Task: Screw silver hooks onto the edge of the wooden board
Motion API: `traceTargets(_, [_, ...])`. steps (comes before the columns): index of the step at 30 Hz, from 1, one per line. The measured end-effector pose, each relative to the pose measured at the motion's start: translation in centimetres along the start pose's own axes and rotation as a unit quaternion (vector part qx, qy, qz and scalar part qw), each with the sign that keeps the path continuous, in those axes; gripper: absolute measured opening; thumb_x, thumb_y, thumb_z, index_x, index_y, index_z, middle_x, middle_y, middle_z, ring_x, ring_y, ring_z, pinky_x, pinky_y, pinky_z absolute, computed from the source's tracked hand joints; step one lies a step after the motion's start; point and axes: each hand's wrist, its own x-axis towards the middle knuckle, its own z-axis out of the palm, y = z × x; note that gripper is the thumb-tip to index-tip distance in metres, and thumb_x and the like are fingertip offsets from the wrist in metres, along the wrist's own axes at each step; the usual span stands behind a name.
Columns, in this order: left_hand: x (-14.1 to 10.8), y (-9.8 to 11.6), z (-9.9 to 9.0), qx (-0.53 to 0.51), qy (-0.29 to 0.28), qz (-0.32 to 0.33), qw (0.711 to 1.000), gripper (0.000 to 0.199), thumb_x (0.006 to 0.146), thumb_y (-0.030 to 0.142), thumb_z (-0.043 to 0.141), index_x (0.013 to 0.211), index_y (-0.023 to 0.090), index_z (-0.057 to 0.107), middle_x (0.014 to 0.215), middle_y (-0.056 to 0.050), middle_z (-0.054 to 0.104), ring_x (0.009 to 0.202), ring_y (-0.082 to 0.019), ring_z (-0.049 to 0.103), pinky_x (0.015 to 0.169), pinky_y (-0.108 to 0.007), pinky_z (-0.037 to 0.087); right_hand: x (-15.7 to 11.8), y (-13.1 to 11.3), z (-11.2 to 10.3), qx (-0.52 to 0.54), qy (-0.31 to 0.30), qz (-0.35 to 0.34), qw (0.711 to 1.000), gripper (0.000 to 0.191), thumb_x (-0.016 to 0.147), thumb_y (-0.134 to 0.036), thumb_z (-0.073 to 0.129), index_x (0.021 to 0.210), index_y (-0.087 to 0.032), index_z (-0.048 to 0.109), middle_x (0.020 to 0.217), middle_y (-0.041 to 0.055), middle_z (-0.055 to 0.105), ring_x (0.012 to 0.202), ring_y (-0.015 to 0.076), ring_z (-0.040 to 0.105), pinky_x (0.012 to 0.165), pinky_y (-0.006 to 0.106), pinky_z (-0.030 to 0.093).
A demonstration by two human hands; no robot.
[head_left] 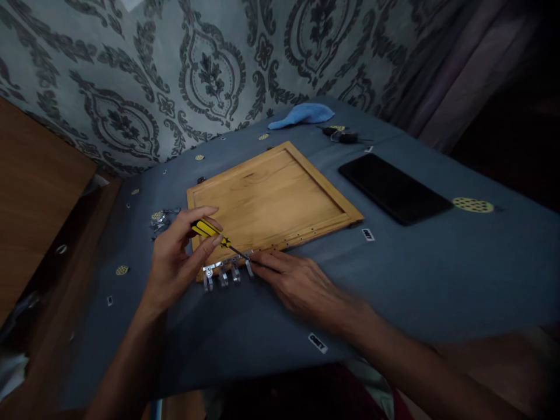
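My left hand grips the yellow-and-black handle of a screwdriver between thumb and fingers. Its thin shaft slants down to the right toward the near edge of a framed wooden board. Along that edge sits a row of several silver metal hooks. At the rightmost hook, my right hand has its fingers pinched together by the screwdriver's tip. The fingers hide the tip, and whatever they may pinch cannot be made out. Small dark holes dot the board's edge to the right of the hooks.
Loose metal pieces lie left of the board on the blue tablecloth. A black smartphone rests to the right. Keys and a blue cloth lie at the back, near the patterned wall.
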Motion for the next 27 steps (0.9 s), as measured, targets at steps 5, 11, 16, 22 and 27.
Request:
traceTargets(5, [-0.1, -0.1, 0.1, 0.009, -0.001, 0.006, 1.000, 0.035, 0.092, 0.022, 0.075, 0.126, 0.024, 0.068, 0.101, -0.003, 0.073, 0.090, -0.016, 0.072, 0.081, -0.027, 0.060, 0.0, 0.0, 0.1, 0.000, -0.010, 0.006, 1.000, 0.046, 0.090, 0.001, 0.053, 0.131, -0.013, 0.067, 0.133, 0.0141, 0.072, 0.112, 0.0259, 0.073, 0.089, 0.039, 0.063])
traceTargets(11, [-0.1, 0.0, -0.3, 0.028, -0.047, 0.007, 0.998, 0.034, 0.097, 0.024, 0.070, 0.130, 0.027, 0.066, 0.106, -0.005, 0.074, 0.099, -0.019, 0.072, 0.089, -0.031, 0.059, 0.0, -0.1, 0.0, -0.007, -0.004, -0.001, 1.000, 0.045, 0.089, 0.001, 0.056, 0.131, -0.011, 0.066, 0.131, 0.0144, 0.073, 0.113, 0.0269, 0.072, 0.089, 0.039, 0.063])
traceTargets(16, [0.4, 0.3, -0.6, 0.027, -0.069, 0.020, 0.997, 0.034, 0.097, 0.023, 0.070, 0.131, 0.027, 0.066, 0.107, -0.006, 0.074, 0.099, -0.019, 0.072, 0.089, -0.030, 0.058, 0.0, 0.0, 0.0, -0.021, 0.006, -0.001, 1.000, 0.044, 0.089, 0.001, 0.055, 0.129, -0.013, 0.068, 0.129, 0.0124, 0.074, 0.112, 0.0247, 0.072, 0.091, 0.036, 0.062])
traceTargets(22, [1.6, 0.6, -0.7, 0.059, -0.110, 0.020, 0.992, 0.033, 0.098, 0.027, 0.068, 0.131, 0.025, 0.066, 0.114, -0.007, 0.074, 0.093, -0.017, 0.073, 0.083, -0.028, 0.058, 0.0, 0.0, 0.0, -0.023, -0.006, 0.004, 1.000, 0.046, 0.089, 0.001, 0.054, 0.130, -0.014, 0.068, 0.129, 0.0112, 0.075, 0.110, 0.0248, 0.073, 0.088, 0.035, 0.063])
traceTargets(27, [2.5, 1.0, -0.5, 0.072, -0.123, 0.015, 0.990, 0.030, 0.097, 0.031, 0.070, 0.126, 0.023, 0.067, 0.099, -0.004, 0.075, 0.082, -0.015, 0.072, 0.074, -0.023, 0.055, 0.0, 0.0, 0.0, -0.011, -0.013, 0.005, 1.000, 0.049, 0.088, 0.002, 0.054, 0.134, -0.013, 0.066, 0.132, 0.0151, 0.072, 0.114, 0.0264, 0.071, 0.091, 0.040, 0.063])
